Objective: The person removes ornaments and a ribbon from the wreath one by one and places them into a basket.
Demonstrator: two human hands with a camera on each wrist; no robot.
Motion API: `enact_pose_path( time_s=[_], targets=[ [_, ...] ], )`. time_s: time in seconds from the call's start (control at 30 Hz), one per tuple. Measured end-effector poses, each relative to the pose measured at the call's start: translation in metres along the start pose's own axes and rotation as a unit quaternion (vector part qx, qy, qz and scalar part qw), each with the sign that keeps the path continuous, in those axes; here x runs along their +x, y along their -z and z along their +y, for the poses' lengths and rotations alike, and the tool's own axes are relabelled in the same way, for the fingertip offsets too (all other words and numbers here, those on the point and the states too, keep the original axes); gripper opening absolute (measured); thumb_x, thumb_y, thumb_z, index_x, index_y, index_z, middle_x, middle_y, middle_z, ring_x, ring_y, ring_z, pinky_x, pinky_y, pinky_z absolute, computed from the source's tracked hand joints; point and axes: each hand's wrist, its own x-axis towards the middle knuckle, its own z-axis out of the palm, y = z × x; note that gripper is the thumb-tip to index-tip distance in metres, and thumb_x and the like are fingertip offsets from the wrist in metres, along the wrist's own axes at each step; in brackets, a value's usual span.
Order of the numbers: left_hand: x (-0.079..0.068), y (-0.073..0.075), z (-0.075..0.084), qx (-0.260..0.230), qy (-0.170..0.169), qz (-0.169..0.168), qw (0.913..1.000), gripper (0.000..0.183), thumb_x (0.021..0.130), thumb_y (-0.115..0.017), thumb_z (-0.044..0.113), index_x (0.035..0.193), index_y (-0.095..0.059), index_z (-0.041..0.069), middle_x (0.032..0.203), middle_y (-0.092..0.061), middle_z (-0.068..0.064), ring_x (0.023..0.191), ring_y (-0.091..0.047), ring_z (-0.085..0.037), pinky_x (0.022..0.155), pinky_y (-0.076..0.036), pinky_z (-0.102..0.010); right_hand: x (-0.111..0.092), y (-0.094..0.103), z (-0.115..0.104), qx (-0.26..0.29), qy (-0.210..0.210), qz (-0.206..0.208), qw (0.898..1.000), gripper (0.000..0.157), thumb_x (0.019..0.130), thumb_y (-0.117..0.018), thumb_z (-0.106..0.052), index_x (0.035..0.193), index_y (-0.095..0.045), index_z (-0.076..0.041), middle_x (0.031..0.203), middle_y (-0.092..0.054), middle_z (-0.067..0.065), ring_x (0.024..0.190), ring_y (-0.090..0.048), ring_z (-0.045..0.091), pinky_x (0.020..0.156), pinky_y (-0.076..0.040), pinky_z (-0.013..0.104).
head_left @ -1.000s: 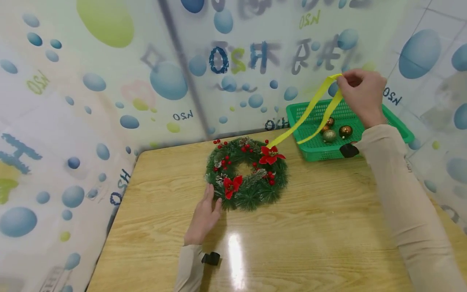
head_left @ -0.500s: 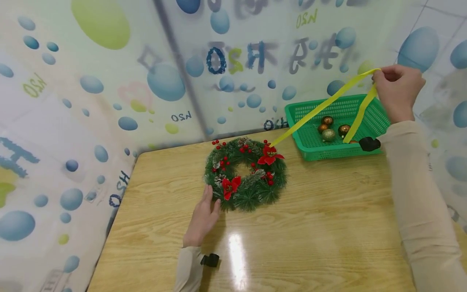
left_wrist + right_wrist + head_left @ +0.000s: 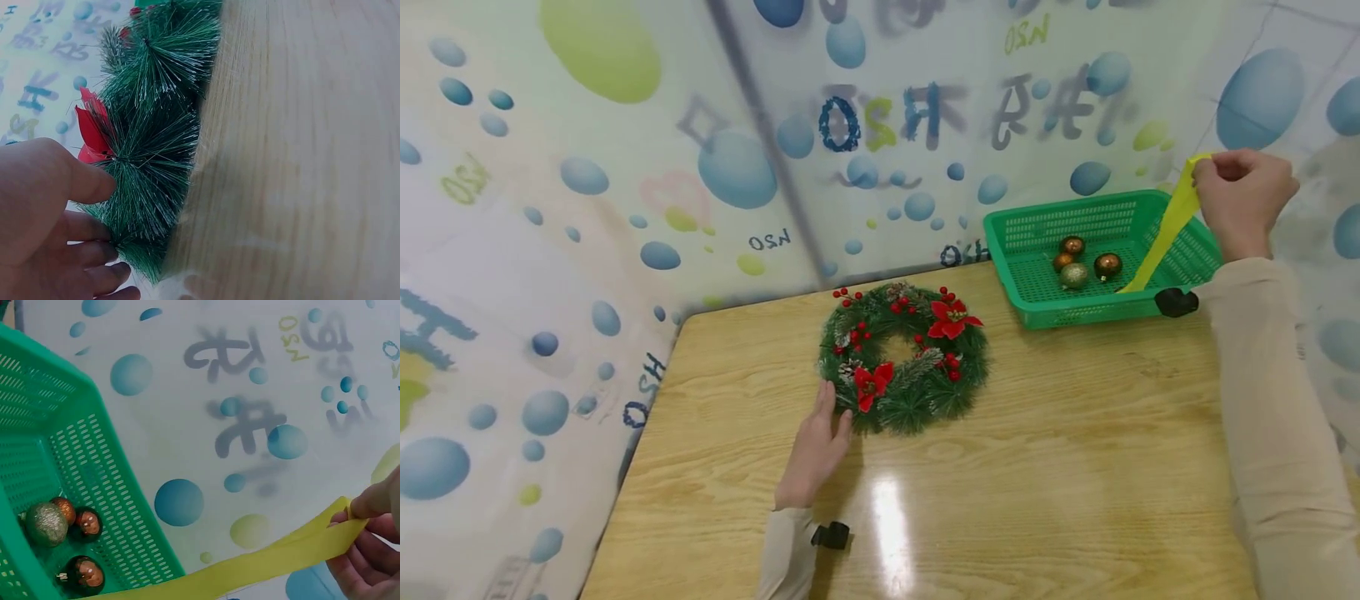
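Note:
A green wreath with red poinsettias, red berries and frosted sprigs lies flat on the wooden table. At its lower left edge rests my left hand, fingers fairly straight; the left wrist view has the thumb against the pine needles. My right hand is raised above the right end of a green basket, pinching a yellow ribbon between thumb and fingertips. The ribbon hangs down into the basket, and in the right wrist view it is folded over at the fingers.
Several baubles lie in the basket, among them a glittery gold one and a shiny brown one. A wall covering printed with bubbles rises directly behind the table.
My right hand has moved right, drawing the ribbon off the wreath, so that it now hangs over the basket. The left hand has stayed at the wreath's edge.

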Motion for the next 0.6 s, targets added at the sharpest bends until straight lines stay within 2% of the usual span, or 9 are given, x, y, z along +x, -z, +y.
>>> enact_pose_path(
  time_s=[0.1,0.17,0.23,0.33,0.4,0.47,0.5,0.57,0.6],
  targets=[
    [-0.001,0.002,-0.001,0.004,0.003,0.001,1.0000,0.069,0.109,-0.045,0.027,0.161,-0.010,0.000,0.170,-0.004,-0.019,0.156,-0.016,-0.037,0.128,-0.019,-0.051,-0.004,-0.005,0.005,-0.026,0.006,-0.043,0.999,0.017,0.094,-0.058,-0.033,0.084,-0.070,-0.041,0.062,-0.050,-0.035,0.099,-0.038,-0.009,0.120,-0.022,0.038],
    [-0.002,0.003,-0.002,0.008,0.002,0.003,1.0000,0.068,0.109,-0.045,0.027,0.161,-0.010,-0.001,0.170,-0.004,-0.020,0.155,-0.016,-0.038,0.127,-0.019,-0.052,-0.006,-0.009,0.010,-0.046,0.012,-0.070,0.996,0.015,0.095,-0.058,-0.036,0.090,-0.072,-0.035,0.063,-0.048,-0.037,0.116,-0.044,0.001,0.122,-0.022,0.044],
    [-0.003,0.004,-0.003,0.009,0.001,0.002,1.0000,0.068,0.109,-0.045,0.026,0.161,-0.010,-0.001,0.170,-0.003,-0.020,0.155,-0.015,-0.038,0.127,-0.018,-0.052,-0.008,-0.013,0.016,-0.063,0.013,-0.097,0.993,0.023,0.096,-0.057,-0.037,0.102,-0.076,-0.025,0.063,-0.046,-0.037,0.129,-0.039,0.013,0.123,-0.020,0.050],
    [-0.003,0.004,-0.003,0.007,0.003,-0.001,1.0000,0.068,0.109,-0.044,0.026,0.161,-0.009,-0.001,0.170,-0.003,-0.019,0.156,-0.014,-0.037,0.128,-0.018,-0.052,-0.010,-0.019,0.025,-0.096,0.038,-0.126,0.987,0.041,0.098,-0.055,-0.036,0.113,-0.073,-0.002,0.060,-0.042,-0.039,0.114,-0.049,0.013,0.124,-0.016,0.056],
    [-0.003,0.004,-0.003,0.006,0.006,-0.002,1.0000,0.068,0.109,-0.044,0.027,0.161,-0.009,-0.001,0.170,-0.002,-0.019,0.156,-0.014,-0.036,0.128,-0.018,-0.051,-0.010,-0.022,0.030,-0.115,0.059,-0.142,0.981,0.046,0.099,-0.053,-0.034,0.115,-0.071,0.006,0.059,-0.040,-0.038,0.092,-0.044,0.002,0.124,-0.014,0.059],
    [-0.003,0.004,-0.003,0.005,0.007,-0.002,1.0000,0.068,0.109,-0.044,0.027,0.161,-0.009,-0.001,0.170,-0.002,-0.019,0.156,-0.014,-0.036,0.128,-0.018,-0.051,-0.010,-0.025,0.034,-0.136,0.082,-0.152,0.975,0.050,0.099,-0.051,-0.033,0.114,-0.068,0.012,0.059,-0.038,-0.036,0.078,-0.039,0.001,0.123,-0.017,0.061],
    [-0.003,0.005,-0.003,0.004,0.008,-0.003,1.0000,0.068,0.109,-0.044,0.028,0.161,-0.009,0.000,0.170,-0.002,-0.018,0.156,-0.013,-0.036,0.128,-0.017,-0.050,-0.011,-0.026,0.035,-0.142,0.085,-0.158,0.973,0.051,0.099,-0.051,-0.034,0.114,-0.069,0.012,0.060,-0.040,-0.035,0.076,-0.041,0.002,0.122,-0.021,0.062],
    [-0.003,0.005,-0.002,0.002,0.009,-0.003,1.0000,0.068,0.109,-0.044,0.028,0.161,-0.009,0.001,0.170,-0.002,-0.018,0.156,-0.013,-0.036,0.128,-0.017,-0.050,-0.013,-0.028,0.035,-0.150,0.093,-0.165,0.970,0.052,0.100,-0.049,-0.036,0.113,-0.069,0.011,0.065,-0.044,-0.030,0.079,-0.042,0.007,0.121,-0.021,0.064],
    [-0.003,0.006,-0.001,0.000,0.009,-0.004,0.9999,0.068,0.109,-0.044,0.029,0.161,-0.009,0.001,0.170,-0.002,-0.018,0.157,-0.013,-0.036,0.128,-0.016,-0.050,-0.015,-0.028,0.035,-0.157,0.095,-0.165,0.969,0.052,0.100,-0.049,-0.036,0.112,-0.070,0.010,0.066,-0.047,-0.027,0.076,-0.045,0.009,0.117,-0.030,0.064]
  ],
)
